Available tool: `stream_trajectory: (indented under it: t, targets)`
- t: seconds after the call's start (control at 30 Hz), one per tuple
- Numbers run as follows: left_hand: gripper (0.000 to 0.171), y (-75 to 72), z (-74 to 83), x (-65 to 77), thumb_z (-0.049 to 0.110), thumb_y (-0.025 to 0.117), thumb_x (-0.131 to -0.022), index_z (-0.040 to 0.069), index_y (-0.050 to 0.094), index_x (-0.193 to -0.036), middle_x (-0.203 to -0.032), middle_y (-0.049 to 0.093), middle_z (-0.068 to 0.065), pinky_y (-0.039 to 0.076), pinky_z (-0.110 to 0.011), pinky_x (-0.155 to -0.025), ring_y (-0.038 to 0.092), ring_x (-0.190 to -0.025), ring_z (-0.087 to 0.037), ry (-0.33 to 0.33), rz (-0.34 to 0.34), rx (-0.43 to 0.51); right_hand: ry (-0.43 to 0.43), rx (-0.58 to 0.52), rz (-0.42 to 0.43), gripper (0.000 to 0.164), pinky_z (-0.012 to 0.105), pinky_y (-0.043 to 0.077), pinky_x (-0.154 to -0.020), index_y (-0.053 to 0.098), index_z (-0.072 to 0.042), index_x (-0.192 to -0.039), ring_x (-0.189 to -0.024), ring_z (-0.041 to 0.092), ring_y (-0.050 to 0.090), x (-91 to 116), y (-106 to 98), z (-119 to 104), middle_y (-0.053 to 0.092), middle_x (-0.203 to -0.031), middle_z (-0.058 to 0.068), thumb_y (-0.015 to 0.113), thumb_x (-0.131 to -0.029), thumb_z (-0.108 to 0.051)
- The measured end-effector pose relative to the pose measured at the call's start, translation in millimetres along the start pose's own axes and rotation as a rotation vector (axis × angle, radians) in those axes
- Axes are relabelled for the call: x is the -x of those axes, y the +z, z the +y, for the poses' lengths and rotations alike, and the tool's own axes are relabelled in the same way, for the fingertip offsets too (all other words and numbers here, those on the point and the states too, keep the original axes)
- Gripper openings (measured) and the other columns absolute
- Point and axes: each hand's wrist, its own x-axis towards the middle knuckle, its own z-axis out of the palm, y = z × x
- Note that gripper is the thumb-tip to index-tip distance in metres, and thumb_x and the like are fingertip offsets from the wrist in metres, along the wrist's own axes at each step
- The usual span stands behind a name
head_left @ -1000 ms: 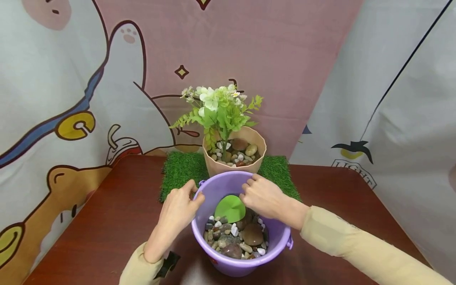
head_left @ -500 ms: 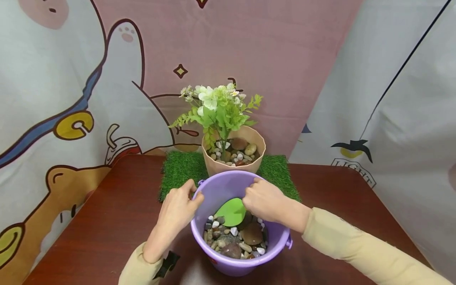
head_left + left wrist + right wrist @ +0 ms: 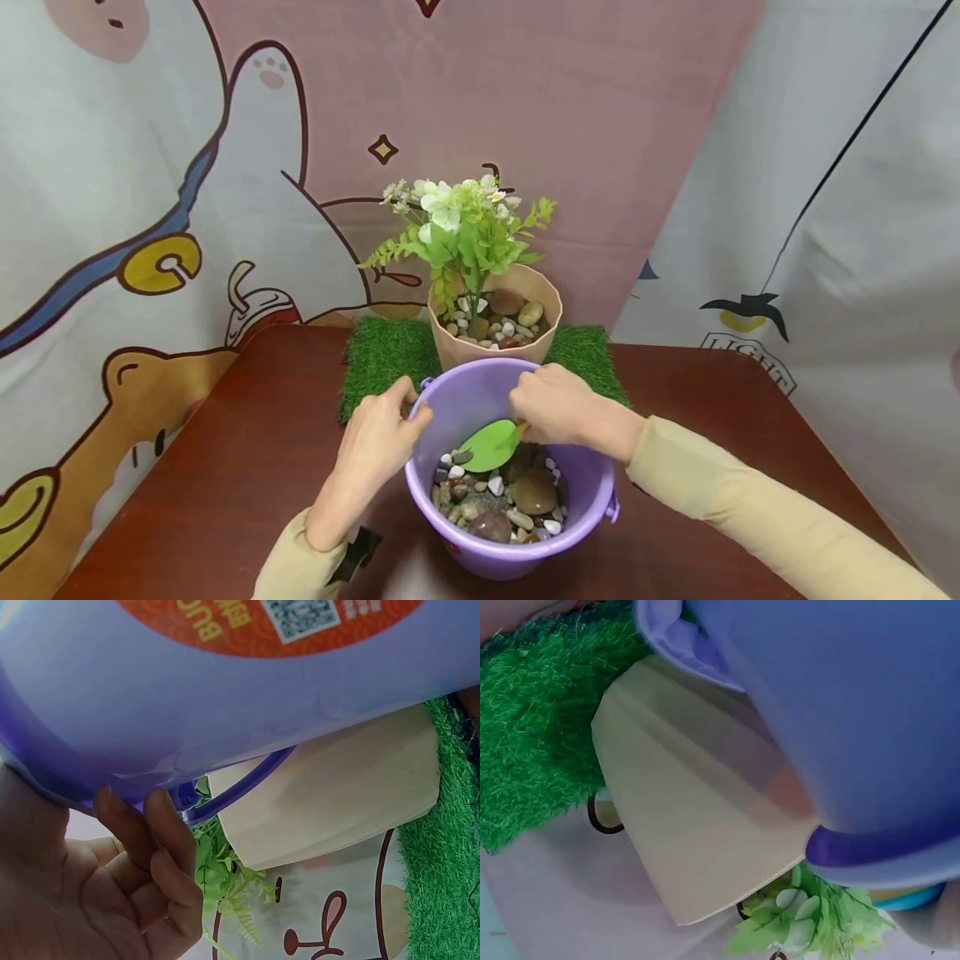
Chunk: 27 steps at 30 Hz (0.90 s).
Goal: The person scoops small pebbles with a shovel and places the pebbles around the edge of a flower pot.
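A purple bucket (image 3: 491, 565) stands on the table, with wet pebbles (image 3: 491, 507) and larger brown stones inside. My left hand (image 3: 377, 437) holds its left rim, thumb inside; the left wrist view shows the curled fingers (image 3: 176, 881) by the rim and handle joint. My right hand (image 3: 557, 404), over the bucket's far right side, grips a small toy shovel with a green blade (image 3: 491, 446). A bit of yellow-orange handle shows beside the fist. The blade lies tilted just above or against the pebbles; I cannot tell whether it touches them.
Directly behind the bucket is a beige faceted pot (image 3: 450, 350) with stones and white-flowered greenery (image 3: 472, 229). It stands on a green artificial grass mat (image 3: 390, 350). The brown table (image 3: 225, 467) ends at a printed cloth backdrop (image 3: 585, 150).
The green blade has tilted and shifted slightly right and down, and some of the handle has come into sight. My right hand has turned a little. My left hand stays on the rim.
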Motion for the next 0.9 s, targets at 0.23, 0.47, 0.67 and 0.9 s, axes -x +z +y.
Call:
stream_trajectory:
  t: [0.23,0.47,0.67,0.9]
  targets:
    - [0.010,1.0,-0.9,-0.1,0.020,0.057,-0.083,0.013,0.054,-0.078,-0.051,0.037,0.001,0.028,-0.027,-0.045,0.038,-0.047,-0.014,0.002,0.011,0.006,0.008,-0.191,0.002,0.018,0.022,0.034,-0.046,0.065,-0.027,-0.059,-0.046,0.002,0.041,6.1,-4.5,10.1,0.059,-0.055,-0.017,0.079,-0.070,-0.029]
    - [0.009,0.8,-1.0,0.4,0.020,0.057,-0.082,0.013,0.053,-0.077,-0.051,0.034,0.003,0.027,-0.026,-0.045,0.035,-0.046,-0.013,0.013,0.014,0.014,-0.075,-0.276,0.076,0.008,0.017,0.036,-0.049,0.069,-0.028,-0.074,-0.054,-0.005,0.046,20.4,-8.0,18.3,0.061,-0.065,-0.017,0.077,-0.075,-0.032]
    - [0.009,0.2,-1.0,0.4,0.020,0.056,-0.082,0.013,0.053,-0.077,-0.051,0.034,0.002,0.027,-0.027,-0.045,0.036,-0.047,-0.013,0.013,0.019,0.015,-0.242,-0.214,0.227,0.012,0.016,0.036,-0.053,0.067,-0.026,-0.080,-0.056,-0.002,0.043,31.2,-1.8,22.5,0.056,-0.068,-0.014,0.076,-0.076,-0.032]
    - [0.009,0.8,-1.3,0.3,0.020,0.057,-0.082,0.013,0.054,-0.077,-0.051,0.034,0.003,0.027,-0.027,-0.046,0.037,-0.048,-0.014,0.011,0.018,0.014,-0.310,-0.115,0.401,0.021,0.023,0.042,-0.063,0.065,-0.021,-0.082,-0.061,0.002,0.052,36.0,7.0,21.0,0.057,-0.070,-0.013,0.080,-0.069,-0.027]
